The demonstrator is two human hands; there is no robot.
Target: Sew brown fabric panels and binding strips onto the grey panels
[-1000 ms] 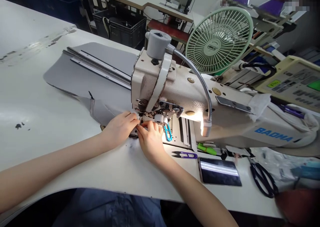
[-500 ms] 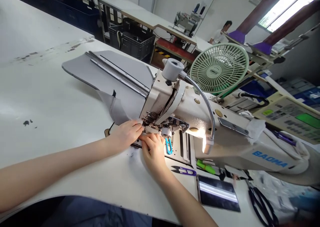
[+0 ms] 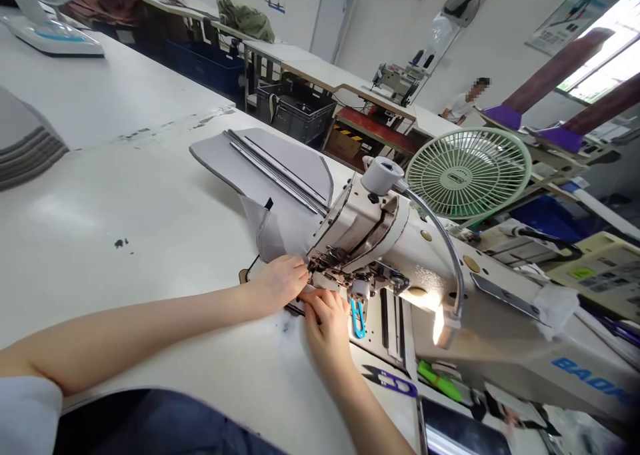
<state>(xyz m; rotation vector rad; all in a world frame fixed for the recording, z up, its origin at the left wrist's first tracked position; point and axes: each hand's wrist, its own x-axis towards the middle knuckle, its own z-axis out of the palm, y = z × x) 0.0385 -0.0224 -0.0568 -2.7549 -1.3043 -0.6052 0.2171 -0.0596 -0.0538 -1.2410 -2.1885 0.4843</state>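
Observation:
A grey fabric panel [image 3: 295, 231] with dark edging and dark lengthwise strips runs under the head of a white sewing machine [image 3: 425, 265]. At the needle area, my left hand [image 3: 280, 283] is closed with its fingertips pressed on the panel's near end, beside the presser parts. Close on its right, my right hand [image 3: 330, 325] has its fingers curled and pressed together on the same fabric edge. The fingertips and the stitching spot are partly hidden by the hands and the machine. A blue looped tool [image 3: 357, 318] lies just right of my right hand.
Purple-handled thread snips [image 3: 397, 383] and a dark phone-like device [image 3: 460, 431] lie at right. A green fan [image 3: 467, 175] stands behind the machine. Stacked grey panels [image 3: 27, 145] lie at far left. A person [image 3: 457, 108] sits in the background.
The camera view has swung left and up, so everything sits lower and farther right. Both hands keep their hold at the needle, with no clear movement of the fabric.

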